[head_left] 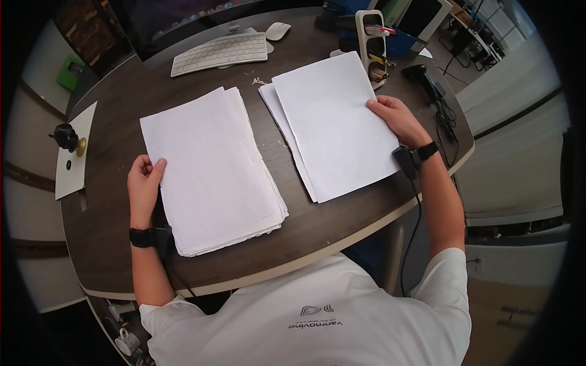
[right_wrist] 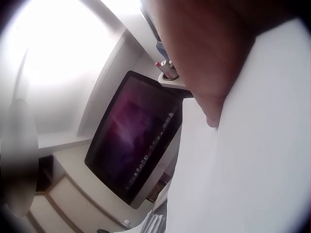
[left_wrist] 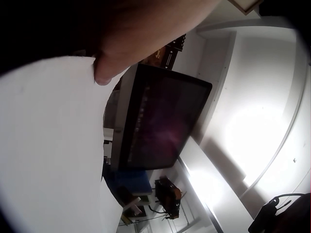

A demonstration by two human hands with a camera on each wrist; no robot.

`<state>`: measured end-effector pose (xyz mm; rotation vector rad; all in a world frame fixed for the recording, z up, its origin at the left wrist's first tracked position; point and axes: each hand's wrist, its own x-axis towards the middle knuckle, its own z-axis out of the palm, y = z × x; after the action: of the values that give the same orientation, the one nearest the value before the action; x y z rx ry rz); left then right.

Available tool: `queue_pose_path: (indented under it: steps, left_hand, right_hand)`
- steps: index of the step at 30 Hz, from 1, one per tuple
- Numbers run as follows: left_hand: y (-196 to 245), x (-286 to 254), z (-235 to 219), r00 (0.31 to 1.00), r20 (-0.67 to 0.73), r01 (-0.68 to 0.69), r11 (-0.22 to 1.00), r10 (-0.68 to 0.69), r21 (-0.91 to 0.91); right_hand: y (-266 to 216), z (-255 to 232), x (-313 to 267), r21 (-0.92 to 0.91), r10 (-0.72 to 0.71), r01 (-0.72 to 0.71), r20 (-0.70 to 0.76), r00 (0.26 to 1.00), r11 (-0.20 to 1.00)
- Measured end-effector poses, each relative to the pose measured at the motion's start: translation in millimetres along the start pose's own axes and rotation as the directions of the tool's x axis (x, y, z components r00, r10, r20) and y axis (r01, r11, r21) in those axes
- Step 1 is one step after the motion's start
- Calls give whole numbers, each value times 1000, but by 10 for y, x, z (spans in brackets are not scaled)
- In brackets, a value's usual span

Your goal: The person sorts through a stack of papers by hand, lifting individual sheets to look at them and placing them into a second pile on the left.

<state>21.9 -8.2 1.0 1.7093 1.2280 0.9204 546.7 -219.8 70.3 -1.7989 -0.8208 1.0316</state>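
A thick stack of white paper lies tilted on the desk at left in the head view, its right and lower edges uneven. My left hand grips its left edge, thumb on top and fingers curled at the side. On the right, white sheets overlap a second paper pile whose left edge peeks out. My right hand pinches their right edge, thumb on top and the other fingers hidden beneath. Both wrist views show a thumb on white paper, the right one beside a broad sheet.
Behind the papers are a keyboard, a mouse and a monitor. A pen holder stands by the right sheets, with a black corded device beyond. Paper scraps lie between the piles. A white board bears a black object.
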Motion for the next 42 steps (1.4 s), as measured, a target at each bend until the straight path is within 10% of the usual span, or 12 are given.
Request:
queue_pose_path:
  steps: [13,16,23,30,37,42]
  left_hand:
    - [-3,-1,-10,1000,25,18,999,-17,-28]
    - [37,-14,-39,1000,26,0,993,3,-119]
    - [302,-149,-30,995,99,31,864,23,-503]
    - [468,-354,218,996,56,-20,789,68,-614]
    - [310,-169,111,994,-68,-74,974,90,212]
    - [176,-105,75,999,-28,36,987,-32,156]
  right_hand:
    - [74,126,211,-531,-161,133,-7,987,837]
    - [-44,317,-110,-953,-606,143,-50,794,266]
    - [-396,1542,-655,-315,-562,610,237,792,727]
    - [-316,1968,-481,252,-470,411,248,847,876]
    - [-172,372,51,-55,-343,340,-67,937,939]
    - [55,39,34,3,-168,169,-73,983,986]
